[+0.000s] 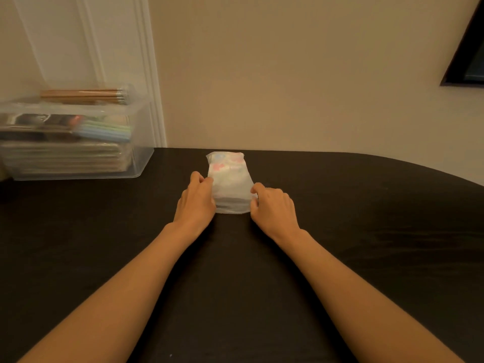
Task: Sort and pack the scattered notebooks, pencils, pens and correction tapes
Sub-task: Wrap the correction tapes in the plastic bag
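Well left of the white wrapped packet (230,184), which lies on the dark table (366,231), we see a clear box (78,163), and our left hand (196,203) and right hand (275,208) pinch the packet's left and right edges with curled fingers.

A beige wall (288,74) stands behind the dark bench (366,244); white moulding (149,74) behind its left part, black frame (468,56) above its right end.

On the dark worktop (366,231), the left hand (196,203) and right hand (273,205) pinch the sides of a whitish wrapped packet (230,182), perhaps correction tapes. Well apart, far left, a clear box (142,163) shows pencils (83,95) at its top and stacked notebooks (65,158) inside.
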Action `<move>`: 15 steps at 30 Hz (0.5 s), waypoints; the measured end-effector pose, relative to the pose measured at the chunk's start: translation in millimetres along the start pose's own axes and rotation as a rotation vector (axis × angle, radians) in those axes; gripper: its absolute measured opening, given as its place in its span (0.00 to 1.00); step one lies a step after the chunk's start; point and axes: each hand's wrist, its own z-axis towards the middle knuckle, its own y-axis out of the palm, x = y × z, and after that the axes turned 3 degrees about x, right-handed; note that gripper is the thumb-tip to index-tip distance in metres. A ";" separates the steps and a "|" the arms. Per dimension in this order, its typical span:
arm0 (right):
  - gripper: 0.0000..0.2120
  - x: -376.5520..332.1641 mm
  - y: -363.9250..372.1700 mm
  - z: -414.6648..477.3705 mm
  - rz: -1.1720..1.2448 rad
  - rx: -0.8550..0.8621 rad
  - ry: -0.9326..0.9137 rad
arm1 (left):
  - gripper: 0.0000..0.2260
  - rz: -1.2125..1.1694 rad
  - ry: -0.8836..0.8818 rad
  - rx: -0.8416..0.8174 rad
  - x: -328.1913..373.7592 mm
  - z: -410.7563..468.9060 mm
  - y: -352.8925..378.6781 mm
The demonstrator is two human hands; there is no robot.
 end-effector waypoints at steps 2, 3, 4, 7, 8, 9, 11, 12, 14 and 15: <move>0.08 0.6 -4.2 -6.3 0.040 0.027 0.037 | 0.13 -0.037 0.010 -0.005 -0.3 -8.4 -3.8; 0.07 0.9 -6.7 -10.4 0.062 0.040 0.045 | 0.14 -0.050 0.024 -0.003 0.1 -12.8 -6.0; 0.07 1.9 -8.9 -12.9 0.084 0.055 0.056 | 0.14 -0.058 0.045 -0.005 0.8 -15.5 -7.9; 0.07 3.4 -15.2 -21.2 0.104 0.070 0.078 | 0.18 -0.075 0.128 0.003 1.1 -26.6 -14.8; 0.06 5.2 -16.3 -20.5 0.091 0.055 0.084 | 0.18 -0.070 0.158 0.001 1.0 -27.2 -16.3; 0.06 6.9 -17.1 -22.8 0.069 0.034 0.089 | 0.18 -0.055 0.188 -0.014 -0.3 -30.5 -17.4; 0.06 8.7 -18.9 -26.0 -0.006 -0.015 0.068 | 0.16 -0.006 0.243 -0.098 -2.7 -33.9 -19.7; 0.06 9.1 -19.8 -27.3 -0.036 -0.033 0.049 | 0.14 0.029 0.277 -0.160 -3.8 -34.9 -20.5; 0.06 10.3 -20.5 -28.4 -0.058 -0.073 0.021 | 0.12 0.084 0.321 -0.267 -5.8 -35.6 -22.1; 0.06 10.6 -20.8 -28.3 -0.054 -0.099 0.023 | 0.11 0.076 0.314 -0.282 -6.7 -35.8 -23.9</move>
